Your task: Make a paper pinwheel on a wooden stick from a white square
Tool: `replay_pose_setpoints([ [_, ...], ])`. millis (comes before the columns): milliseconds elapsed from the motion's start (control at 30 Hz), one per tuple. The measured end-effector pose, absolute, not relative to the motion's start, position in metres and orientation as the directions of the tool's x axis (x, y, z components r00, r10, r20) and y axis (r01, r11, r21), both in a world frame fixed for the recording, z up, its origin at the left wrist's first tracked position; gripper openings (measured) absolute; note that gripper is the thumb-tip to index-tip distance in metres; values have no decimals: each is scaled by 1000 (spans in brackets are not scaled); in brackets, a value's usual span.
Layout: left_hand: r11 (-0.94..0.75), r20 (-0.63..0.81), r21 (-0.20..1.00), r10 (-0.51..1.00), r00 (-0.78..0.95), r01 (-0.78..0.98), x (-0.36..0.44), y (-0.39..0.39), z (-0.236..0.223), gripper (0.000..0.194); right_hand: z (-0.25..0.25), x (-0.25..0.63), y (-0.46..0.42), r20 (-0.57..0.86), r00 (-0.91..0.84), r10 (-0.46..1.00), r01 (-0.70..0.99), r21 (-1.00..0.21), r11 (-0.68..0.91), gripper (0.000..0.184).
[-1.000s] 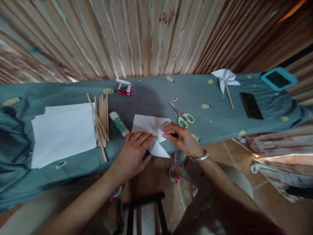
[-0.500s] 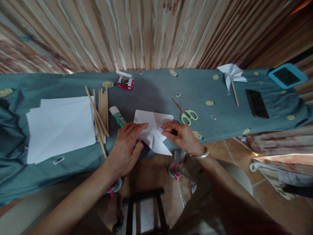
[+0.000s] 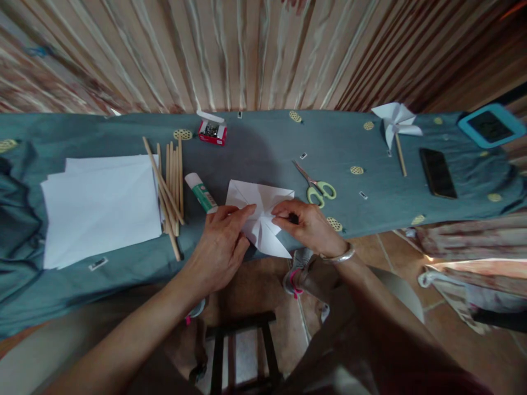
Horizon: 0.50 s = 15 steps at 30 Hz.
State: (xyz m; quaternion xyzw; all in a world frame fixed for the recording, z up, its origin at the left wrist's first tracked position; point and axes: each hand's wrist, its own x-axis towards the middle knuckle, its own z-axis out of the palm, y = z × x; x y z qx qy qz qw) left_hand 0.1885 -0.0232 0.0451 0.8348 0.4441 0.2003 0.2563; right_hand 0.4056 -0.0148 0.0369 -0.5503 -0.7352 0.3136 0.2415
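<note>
A white square of cut paper (image 3: 259, 206) lies at the near edge of a table covered in blue-grey cloth (image 3: 263, 148). My left hand (image 3: 222, 241) rests on the paper's left part, fingers stretched toward its centre and pressing it down. My right hand (image 3: 307, 225), with a silver bangle on the wrist, pinches a paper flap near the centre. A green-and-white glue stick (image 3: 200, 192) lies just left of the paper. Green-handled scissors (image 3: 315, 185) lie just right of it.
A stack of white sheets (image 3: 101, 206) and several wooden sticks (image 3: 168, 189) lie at the left. A red box of clips (image 3: 212, 130) sits at the back. At the right lie a finished paper pinwheel (image 3: 396, 125), a black phone (image 3: 437, 173) and a blue-framed tablet (image 3: 489, 125).
My left hand has shifted left and back from the paper's lower part, its fingers now reaching toward the centre. My right hand keeps its pinch. The view has tilted down slightly.
</note>
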Motion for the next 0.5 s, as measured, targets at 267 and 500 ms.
replay_pose_setpoints([
  [267, -536, 116, 608, 790, 603, 586, 196, -25, 49, 47, 40, 405, -14, 8, -284, 959, 676, -707, 206, 8],
  [500, -572, 121, 582, 764, 634, 578, 199, -28, 43, 45, 42, 405, -13, -15, -292, 956, 697, -688, 202, 7],
])
